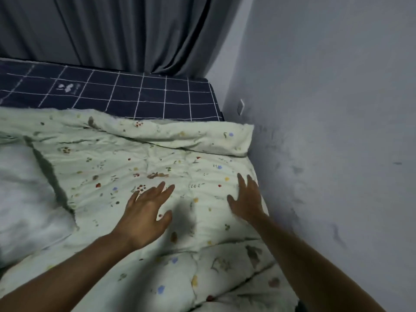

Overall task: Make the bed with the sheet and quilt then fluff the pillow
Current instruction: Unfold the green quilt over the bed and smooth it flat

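Grey wall, curtain behind bed. Navy grid sheet laid flat. Floral quilt spread, top edge rumpled. Left hand, right hand: fingers spread, flat on quilt. Pillow at left, likely unfluffed.

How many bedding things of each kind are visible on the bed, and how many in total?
Navy checked sheet: 1
Pale green floral quilt: 1
White pillow: 1
Total: 3
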